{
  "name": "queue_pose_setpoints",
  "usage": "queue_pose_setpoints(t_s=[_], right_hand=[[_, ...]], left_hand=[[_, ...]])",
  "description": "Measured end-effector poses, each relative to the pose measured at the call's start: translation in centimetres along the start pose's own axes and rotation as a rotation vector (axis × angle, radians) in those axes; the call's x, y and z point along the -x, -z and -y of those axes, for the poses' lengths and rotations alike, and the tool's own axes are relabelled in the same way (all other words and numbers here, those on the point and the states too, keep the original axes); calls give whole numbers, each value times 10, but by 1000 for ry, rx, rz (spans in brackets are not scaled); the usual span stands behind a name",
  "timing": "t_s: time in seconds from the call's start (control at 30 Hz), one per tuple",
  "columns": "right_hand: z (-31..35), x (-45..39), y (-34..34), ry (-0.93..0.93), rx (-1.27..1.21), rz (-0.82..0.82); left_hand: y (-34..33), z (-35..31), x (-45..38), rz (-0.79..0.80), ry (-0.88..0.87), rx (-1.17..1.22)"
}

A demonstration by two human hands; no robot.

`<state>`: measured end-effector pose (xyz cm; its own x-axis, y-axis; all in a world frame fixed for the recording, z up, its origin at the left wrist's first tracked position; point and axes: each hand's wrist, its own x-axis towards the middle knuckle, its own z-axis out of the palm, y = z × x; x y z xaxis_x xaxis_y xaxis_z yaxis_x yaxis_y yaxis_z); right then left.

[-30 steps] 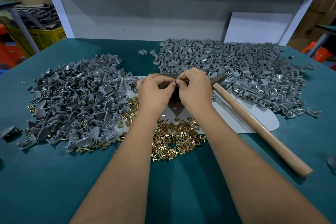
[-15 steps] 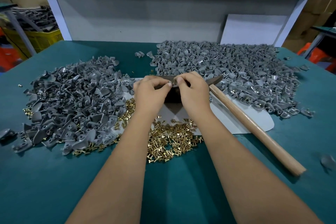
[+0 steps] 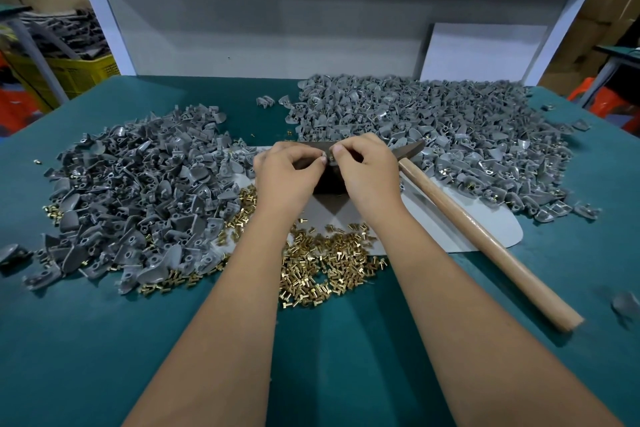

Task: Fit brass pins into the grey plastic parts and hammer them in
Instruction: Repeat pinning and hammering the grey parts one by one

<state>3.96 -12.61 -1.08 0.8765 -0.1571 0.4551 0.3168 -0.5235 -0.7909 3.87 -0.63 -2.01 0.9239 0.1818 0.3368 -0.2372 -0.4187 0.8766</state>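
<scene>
Brass pins (image 3: 325, 263) lie just before the block (image 3: 329, 180), over which left hand (image 3: 287, 173) and right hand (image 3: 367, 170), fingers curled, pinch one small part (image 3: 329, 157).

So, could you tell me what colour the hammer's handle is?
Light tan wood hammer handle, head view.

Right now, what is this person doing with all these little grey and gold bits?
A person is fitting small pieces together by hand. The left hand and right hand meet over a dark block, pinching something small between their fingertips; it is too small to make out. Loose brass pins lie just in front, with piles of grey plastic parts on both sides. The hammer lies untouched on the table to the right.
</scene>
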Motion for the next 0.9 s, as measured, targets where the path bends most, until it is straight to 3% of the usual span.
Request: queue_pose_setpoints(t_s=[0.9], right_hand=[[4, 3, -3, 8, 110, -19]], left_hand=[[-2, 0, 2, -37, -46, -186]])
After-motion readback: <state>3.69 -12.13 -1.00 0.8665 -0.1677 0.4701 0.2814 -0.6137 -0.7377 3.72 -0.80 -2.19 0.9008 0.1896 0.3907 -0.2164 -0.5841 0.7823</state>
